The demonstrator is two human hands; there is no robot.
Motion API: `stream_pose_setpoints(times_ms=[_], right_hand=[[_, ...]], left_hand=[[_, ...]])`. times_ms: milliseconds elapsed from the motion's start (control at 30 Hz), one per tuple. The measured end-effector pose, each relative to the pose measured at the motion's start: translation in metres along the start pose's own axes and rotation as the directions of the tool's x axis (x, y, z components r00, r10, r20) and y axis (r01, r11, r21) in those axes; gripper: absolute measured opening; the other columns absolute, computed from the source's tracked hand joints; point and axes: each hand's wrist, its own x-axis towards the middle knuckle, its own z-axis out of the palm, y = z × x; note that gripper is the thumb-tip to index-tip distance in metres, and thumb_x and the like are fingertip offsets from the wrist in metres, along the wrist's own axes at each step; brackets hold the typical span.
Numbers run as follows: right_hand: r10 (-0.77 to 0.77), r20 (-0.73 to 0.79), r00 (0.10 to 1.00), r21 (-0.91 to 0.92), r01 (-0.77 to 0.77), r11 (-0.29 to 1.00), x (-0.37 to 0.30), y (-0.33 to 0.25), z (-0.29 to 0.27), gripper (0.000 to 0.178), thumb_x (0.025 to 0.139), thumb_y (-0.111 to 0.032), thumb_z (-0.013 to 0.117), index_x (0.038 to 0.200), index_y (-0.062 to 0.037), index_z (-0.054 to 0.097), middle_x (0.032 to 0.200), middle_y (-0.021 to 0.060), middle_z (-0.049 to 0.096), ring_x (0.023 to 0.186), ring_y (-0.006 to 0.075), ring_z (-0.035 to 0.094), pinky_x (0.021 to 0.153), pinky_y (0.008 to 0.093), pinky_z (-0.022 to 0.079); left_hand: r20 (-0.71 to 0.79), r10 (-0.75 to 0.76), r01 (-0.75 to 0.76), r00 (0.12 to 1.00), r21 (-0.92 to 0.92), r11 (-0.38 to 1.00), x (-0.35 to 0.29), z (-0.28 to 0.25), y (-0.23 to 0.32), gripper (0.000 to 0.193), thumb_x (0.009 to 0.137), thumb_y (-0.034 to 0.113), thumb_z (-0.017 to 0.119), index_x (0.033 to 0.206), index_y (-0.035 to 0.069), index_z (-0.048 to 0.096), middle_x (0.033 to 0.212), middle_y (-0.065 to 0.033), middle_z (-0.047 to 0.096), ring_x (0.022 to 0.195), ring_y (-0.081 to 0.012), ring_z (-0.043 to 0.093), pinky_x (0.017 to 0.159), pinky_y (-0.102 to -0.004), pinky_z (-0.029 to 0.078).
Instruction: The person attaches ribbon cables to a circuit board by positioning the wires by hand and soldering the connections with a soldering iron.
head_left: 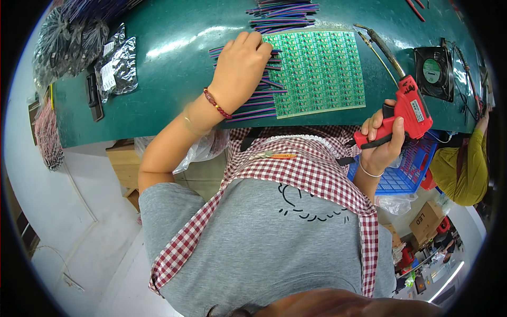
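A flat panel of small green circuit boards (322, 74) lies near the table's front edge. Along its left side several thin multicoloured ribbon wires (257, 105) lie side by side, their right ends at the panel's edge. My left hand (244, 55) is over the upper wires beside the panel's left edge. Its fingers are curled down, and the hand itself hides the fingertips and whatever they pinch. In my right hand (384, 132) is a red soldering gun (414, 108), gripped by its handle. Its long metal tip points up and left, to the right of the panel.
A bundle of ribbon wires (282, 16) lies beyond the panel. On the right stand a black cooling fan (434, 73) and, below the table, a blue plastic basket (398, 182). Bagged wires (68, 45) and a dark plastic bag (119, 68) lie left. Another person's sleeve (465, 169) shows at right.
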Motion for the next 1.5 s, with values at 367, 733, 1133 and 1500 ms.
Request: stream_pose_setpoints(times_ms=[367,733,1133,1500], right_hand=[[0.016,0.027,1.0,0.073,-0.018,0.997,0.024,0.021,0.002,0.039,0.104,-0.03,0.043,0.121,0.0047,0.05,0.074,0.0078,0.055,0.056,0.0118,0.05,0.114,0.0475,0.033],[0.024,-0.021,0.999,0.097,-0.022,0.995,0.048,0.04,-0.004,0.042,0.097,-0.032,0.056,0.118,0.0046,0.054,0.076,0.0122,0.061,0.057,0.0153,0.055,0.062,0.0254,0.05],[0.005,0.007,1.0,0.035,-0.005,0.999,0.034,0.037,-0.004,0.041,0.097,-0.028,0.057,0.118,0.0057,0.053,0.075,0.0138,0.061,0.056,0.0161,0.056,0.079,0.0294,0.053],[-0.008,-0.004,1.0,0.046,0.008,0.999,0.035,0.039,-0.004,0.037,0.098,-0.025,0.053,0.118,0.0062,0.051,0.07,0.0113,0.059,0.052,0.0152,0.054,0.113,0.0434,0.036]], left_hand=[[-0.153,0.019,-0.019,0.988,-0.001,1.0,-0.008,-0.006,0.001,0.017,0.082,0.005,0.068,0.099,0.006,0.067,0.09,-0.0066,0.062,0.082,-0.026,0.06,0.071,-0.0382,0.05],[-0.082,0.017,-0.03,0.997,-0.164,0.986,-0.009,0.011,0.01,0.014,0.079,0.002,0.069,0.092,0.004,0.063,0.094,-0.0085,0.06,0.088,-0.028,0.058,0.076,-0.0364,0.051],[-0.028,0.061,-0.066,0.998,-0.254,0.965,-0.035,0.003,0.033,0.016,0.076,0.0,0.07,0.089,0.004,0.062,0.093,-0.0077,0.06,0.086,-0.0263,0.058,0.074,-0.0362,0.05],[-0.013,0.084,-0.085,0.996,-0.237,0.968,0.005,-0.004,-0.001,0.013,0.079,0.003,0.069,0.091,0.005,0.063,0.089,-0.0087,0.062,0.084,-0.0297,0.061,0.074,-0.0393,0.051]])
